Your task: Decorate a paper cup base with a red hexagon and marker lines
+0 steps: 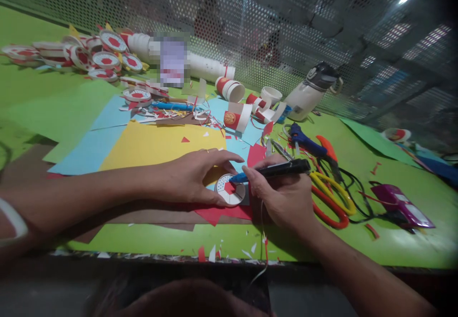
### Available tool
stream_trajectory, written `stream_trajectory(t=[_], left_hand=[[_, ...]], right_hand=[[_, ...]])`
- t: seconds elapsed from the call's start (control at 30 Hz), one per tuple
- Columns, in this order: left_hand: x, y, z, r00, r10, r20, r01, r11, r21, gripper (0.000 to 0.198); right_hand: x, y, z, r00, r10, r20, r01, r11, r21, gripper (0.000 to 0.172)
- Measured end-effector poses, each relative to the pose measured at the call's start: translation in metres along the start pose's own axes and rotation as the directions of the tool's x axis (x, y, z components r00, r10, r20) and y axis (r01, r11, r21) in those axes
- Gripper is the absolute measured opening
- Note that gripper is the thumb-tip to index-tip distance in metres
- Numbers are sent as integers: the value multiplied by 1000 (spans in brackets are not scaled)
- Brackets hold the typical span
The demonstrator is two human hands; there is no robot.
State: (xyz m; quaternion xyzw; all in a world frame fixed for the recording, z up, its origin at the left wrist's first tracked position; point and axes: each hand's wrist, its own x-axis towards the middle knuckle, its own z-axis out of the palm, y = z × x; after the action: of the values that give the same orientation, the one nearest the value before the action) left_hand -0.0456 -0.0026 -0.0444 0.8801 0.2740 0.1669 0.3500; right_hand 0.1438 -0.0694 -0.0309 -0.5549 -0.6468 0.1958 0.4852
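A small white paper disc [238,197] with a red centre and drawn lines and dots lies on layered coloured paper near the table's front. My left hand [191,176] grips its edge between thumb and fingers. In my right hand [288,195] is a marker [272,169] with a black body and blue front end. Its tip meets the disc's face by the red centre, on the upper side. Beneath the hands are a yellow sheet [161,145], a brown sheet and red scraps [214,214].
Right of my hand lie orange-and-yellow-handled scissors [332,200], a blue glue gun [307,143] with black cord and a purple device [404,205]. Behind stand a flask [307,93], paper cups [236,117] and a long cup stack [211,66]. Several decorated discs [106,60] pile up at left.
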Motion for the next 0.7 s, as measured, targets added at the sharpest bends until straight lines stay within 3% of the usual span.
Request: stream_trajectory(t=[0.33,0.43,0.6,0.7], left_hand=[[1,1,0,1000,-13,7,13,1000,-12,74],[0,1,0,1000,-15,7,16,999,-39,74],[0,1,-1,999,-34,24,35,998,-55,75],[1,1,-1,999,-38,20,39,998,-58,75]], right_hand=[[-2,1,0,999,-29,18,29,1000,0,14],[-4,3,-1,999,-22,-23,22,1000,22,12],[-6,4,-4,976,-55,-213,70,995,65,12],[-6,5,-4,981,-57,-186,70,996,63,12]])
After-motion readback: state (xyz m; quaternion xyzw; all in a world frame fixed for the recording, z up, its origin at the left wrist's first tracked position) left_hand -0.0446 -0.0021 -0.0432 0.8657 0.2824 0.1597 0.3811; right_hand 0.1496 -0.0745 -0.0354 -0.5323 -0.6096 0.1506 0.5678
